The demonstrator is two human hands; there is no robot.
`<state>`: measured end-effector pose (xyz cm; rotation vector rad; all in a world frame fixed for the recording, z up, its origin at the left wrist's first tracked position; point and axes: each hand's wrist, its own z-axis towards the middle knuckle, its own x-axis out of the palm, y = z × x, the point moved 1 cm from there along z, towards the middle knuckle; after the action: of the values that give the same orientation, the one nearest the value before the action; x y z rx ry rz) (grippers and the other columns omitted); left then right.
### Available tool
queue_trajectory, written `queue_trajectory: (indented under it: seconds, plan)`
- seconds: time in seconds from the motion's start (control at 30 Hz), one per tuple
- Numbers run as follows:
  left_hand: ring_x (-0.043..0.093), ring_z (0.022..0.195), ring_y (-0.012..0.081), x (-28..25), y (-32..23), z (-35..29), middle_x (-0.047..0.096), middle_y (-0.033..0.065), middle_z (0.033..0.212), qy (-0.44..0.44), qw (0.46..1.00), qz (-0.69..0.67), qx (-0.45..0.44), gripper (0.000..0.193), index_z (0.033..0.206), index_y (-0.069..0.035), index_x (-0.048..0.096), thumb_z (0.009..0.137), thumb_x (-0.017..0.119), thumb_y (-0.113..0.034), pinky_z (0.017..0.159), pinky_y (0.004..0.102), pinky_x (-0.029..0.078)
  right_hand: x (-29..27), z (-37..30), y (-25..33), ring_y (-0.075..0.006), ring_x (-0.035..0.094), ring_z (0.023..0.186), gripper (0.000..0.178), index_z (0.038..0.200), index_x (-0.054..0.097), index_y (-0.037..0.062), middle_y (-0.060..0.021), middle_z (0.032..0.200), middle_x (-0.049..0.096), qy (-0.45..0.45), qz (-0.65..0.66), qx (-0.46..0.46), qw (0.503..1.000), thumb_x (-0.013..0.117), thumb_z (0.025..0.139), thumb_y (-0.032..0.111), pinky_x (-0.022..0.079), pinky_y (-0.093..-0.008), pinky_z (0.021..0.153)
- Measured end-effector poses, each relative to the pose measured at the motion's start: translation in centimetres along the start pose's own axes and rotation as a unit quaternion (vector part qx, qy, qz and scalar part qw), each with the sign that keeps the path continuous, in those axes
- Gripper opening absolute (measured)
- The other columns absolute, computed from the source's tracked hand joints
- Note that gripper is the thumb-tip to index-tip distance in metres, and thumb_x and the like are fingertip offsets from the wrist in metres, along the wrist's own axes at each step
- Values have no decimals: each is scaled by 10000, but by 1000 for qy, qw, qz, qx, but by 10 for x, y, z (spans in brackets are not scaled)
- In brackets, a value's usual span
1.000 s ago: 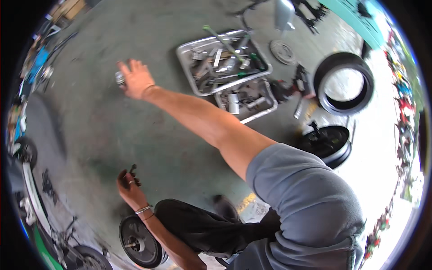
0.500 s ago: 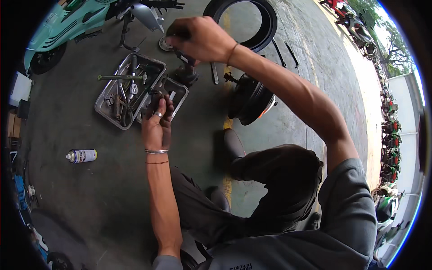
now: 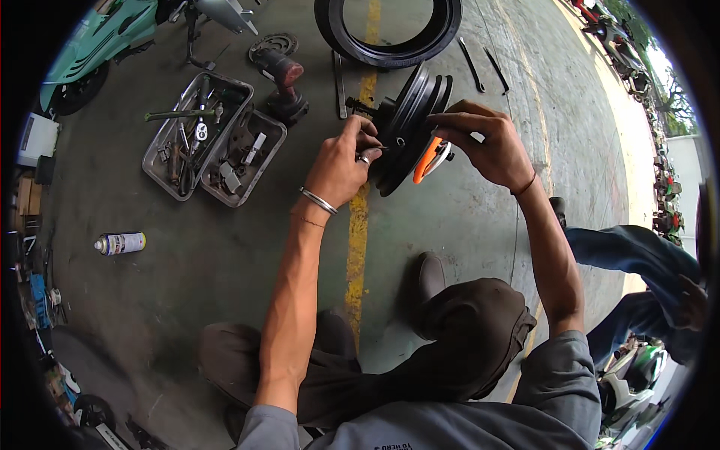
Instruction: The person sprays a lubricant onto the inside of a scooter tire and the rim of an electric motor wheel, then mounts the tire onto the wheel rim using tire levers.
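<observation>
A black wheel rim (image 3: 405, 124) stands on edge on the floor ahead of me, with an orange and white part (image 3: 430, 159) by its right side. At the rim's left side is my left hand (image 3: 346, 161), its thumb and fingers pinched together. Something small and thin may be between their tips, too small to name. On the other side, my right hand (image 3: 484, 139) has thumb and fingers closed close to the rim's right edge. What its fingertips hold, if anything, I cannot make out. A small round fitting (image 3: 400, 141) shows on the rim between the hands.
Left of the rim stands a red and black cordless power tool (image 3: 285, 79), beside two metal trays (image 3: 244, 196) of tools and parts. A tyre (image 3: 322, 37) lies beyond. A spray can (image 3: 120, 243) lies at left. Another person's legs (image 3: 630, 255) show at right.
My left hand has left the parts tray and my right hand has come away from the power tool. Both are now at the rim. Another person has appeared at the right.
</observation>
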<state>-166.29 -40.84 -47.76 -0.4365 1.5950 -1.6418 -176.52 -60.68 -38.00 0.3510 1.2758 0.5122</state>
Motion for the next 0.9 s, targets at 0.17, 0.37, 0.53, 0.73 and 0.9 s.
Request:
queue_trajectory:
  seconds: [0.17, 0.37, 0.53, 0.73, 0.9]
  plan:
    - [683, 889, 341, 13, -19, 5, 693, 167, 917, -9, 992, 116, 51, 257, 1062, -36, 464, 863, 619, 10, 722, 405, 545, 20, -11, -20, -272, 593, 760, 278, 1078, 689, 21, -101, 859, 599, 34, -19, -105, 994, 708, 812, 101, 499, -374, 678]
    - [659, 854, 373, 27, -31, 11, 682, 152, 881, -28, 966, 244, 78, 269, 1064, -59, 433, 861, 592, 16, 671, 466, 523, 35, -18, -38, -264, 599, 791, 306, 1072, 682, 7, -96, 866, 596, -23, -16, -160, 987, 732, 779, 84, 505, -362, 705]
    - [663, 867, 362, 44, -30, 21, 676, 153, 897, -33, 962, 259, 76, 284, 1069, -53, 412, 856, 578, 36, 688, 463, 532, 35, -25, -57, -249, 601, 780, 325, 1064, 669, 6, -77, 883, 604, -64, -51, -183, 980, 749, 756, 70, 513, -356, 693]
    - [668, 886, 364, 50, -30, 20, 679, 187, 883, -31, 981, 180, 59, 278, 1042, -30, 425, 843, 601, 51, 709, 434, 534, 31, -27, -65, -251, 610, 787, 304, 1015, 660, -6, -82, 897, 605, -56, -66, -227, 970, 757, 736, 64, 526, -351, 692]
    - [675, 900, 345, 48, -35, 20, 686, 183, 908, -36, 985, 159, 55, 310, 1054, -24, 438, 825, 630, 54, 737, 407, 534, 26, -23, -56, -247, 611, 792, 298, 970, 656, -4, -84, 885, 598, -49, -80, -247, 964, 766, 703, 72, 529, -354, 686]
